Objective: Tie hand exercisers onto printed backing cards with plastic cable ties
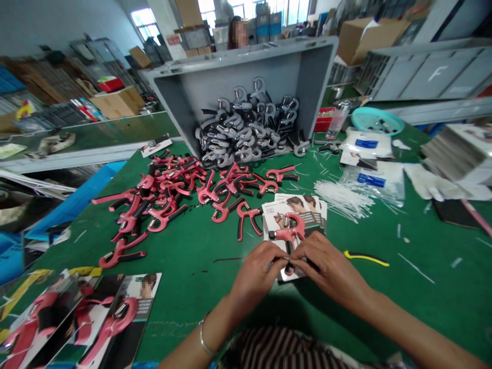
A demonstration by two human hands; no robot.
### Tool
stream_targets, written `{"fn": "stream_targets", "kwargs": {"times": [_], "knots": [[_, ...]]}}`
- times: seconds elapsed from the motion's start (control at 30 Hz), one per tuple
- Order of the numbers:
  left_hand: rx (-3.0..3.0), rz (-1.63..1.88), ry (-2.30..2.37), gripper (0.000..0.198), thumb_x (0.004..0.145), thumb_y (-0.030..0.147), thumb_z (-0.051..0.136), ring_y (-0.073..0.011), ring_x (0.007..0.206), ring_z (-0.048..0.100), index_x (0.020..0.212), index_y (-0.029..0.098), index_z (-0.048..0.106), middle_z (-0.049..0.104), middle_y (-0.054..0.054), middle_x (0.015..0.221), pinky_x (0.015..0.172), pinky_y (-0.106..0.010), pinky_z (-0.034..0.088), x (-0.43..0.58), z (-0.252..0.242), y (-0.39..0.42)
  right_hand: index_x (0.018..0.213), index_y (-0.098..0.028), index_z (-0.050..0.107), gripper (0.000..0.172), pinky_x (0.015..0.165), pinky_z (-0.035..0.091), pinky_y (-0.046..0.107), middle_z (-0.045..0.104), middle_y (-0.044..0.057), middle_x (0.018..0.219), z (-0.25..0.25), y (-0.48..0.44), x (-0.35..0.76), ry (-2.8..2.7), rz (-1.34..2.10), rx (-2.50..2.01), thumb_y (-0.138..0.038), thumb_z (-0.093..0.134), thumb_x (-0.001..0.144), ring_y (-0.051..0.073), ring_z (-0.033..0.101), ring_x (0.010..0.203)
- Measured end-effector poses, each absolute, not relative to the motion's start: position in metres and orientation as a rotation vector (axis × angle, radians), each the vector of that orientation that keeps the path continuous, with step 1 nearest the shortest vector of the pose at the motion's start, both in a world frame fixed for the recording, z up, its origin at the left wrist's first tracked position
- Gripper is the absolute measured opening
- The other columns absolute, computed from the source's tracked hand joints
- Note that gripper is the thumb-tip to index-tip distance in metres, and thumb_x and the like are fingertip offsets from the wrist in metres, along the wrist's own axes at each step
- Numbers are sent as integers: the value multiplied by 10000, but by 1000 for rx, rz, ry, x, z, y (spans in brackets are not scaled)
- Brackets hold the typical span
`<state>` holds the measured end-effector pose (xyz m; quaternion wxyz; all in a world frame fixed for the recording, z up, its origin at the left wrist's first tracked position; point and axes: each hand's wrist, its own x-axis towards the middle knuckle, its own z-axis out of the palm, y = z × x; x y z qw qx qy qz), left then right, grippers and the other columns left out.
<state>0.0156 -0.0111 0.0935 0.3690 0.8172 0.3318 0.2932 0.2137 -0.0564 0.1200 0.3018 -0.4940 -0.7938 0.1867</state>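
Observation:
My left hand (258, 267) and my right hand (322, 260) meet at the near end of a printed backing card (277, 219) on the green table (200, 251). A red hand gripper (289, 233) lies on that card. Both hands have their fingers curled and pinched on the lower handles of the gripper and the card's edge. More cards of the same print lie stacked under and behind it (307, 202). What exactly sits between the fingertips is hidden.
A heap of loose red hand grippers (169, 192) spreads left of centre. A tipped grey crate (246, 77) holds grey grippers (246, 130). White cable ties (342, 197), plastic bags (369, 164), finished carded grippers (77, 318) at the near left. A person stands behind the crate.

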Motion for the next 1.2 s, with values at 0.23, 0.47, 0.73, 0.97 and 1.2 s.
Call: {"fn": "stream_targets", "kwargs": {"times": [0.23, 0.47, 0.73, 0.97, 1.2], "knots": [[2053, 750, 907, 44, 891, 142, 646, -139, 854, 613, 864, 177, 653, 655, -10, 859, 804, -244, 458, 12, 98, -7, 862, -188, 584, 149, 766, 412, 353, 611, 59, 855, 117, -57, 221, -2193, 461, -1392, -214, 510, 990, 222, 498, 855], [1990, 720, 860, 54, 900, 156, 637, -131, 844, 617, 858, 182, 658, 654, -5, 856, 794, -236, 461, 15, 97, -5, 885, -173, 586, 139, 767, 405, 353, 619, 61, 857, 117, -56, 220, -2239, 433, -1360, -215, 508, 991, 217, 491, 841], [2066, 713, 849, 55, 901, 143, 635, -126, 842, 610, 869, 179, 662, 654, -2, 865, 800, -238, 458, 14, 99, -4, 902, -187, 585, 116, 781, 401, 356, 618, 54, 868, 113, -59, 223, -2175, 502, -1336, -220, 518, 991, 211, 495, 853], [2111, 693, 845, 49, 909, 154, 630, -130, 842, 603, 871, 176, 651, 648, -4, 858, 797, -243, 460, 14, 98, -2, 889, -184, 589, 136, 773, 405, 356, 623, 55, 862, 116, -58, 223, -2191, 478, -1339, -220, 510, 994, 210, 505, 844], [2381, 563, 824, 136, 970, 220, 535, -186, 896, 590, 915, 157, 643, 662, -49, 906, 867, -328, 456, 17, 105, -6, 956, -181, 612, 117, 785, 414, 363, 644, 63, 877, 118, -57, 220, -2172, 473, -1257, -214, 507, 995, 209, 526, 838]]}}
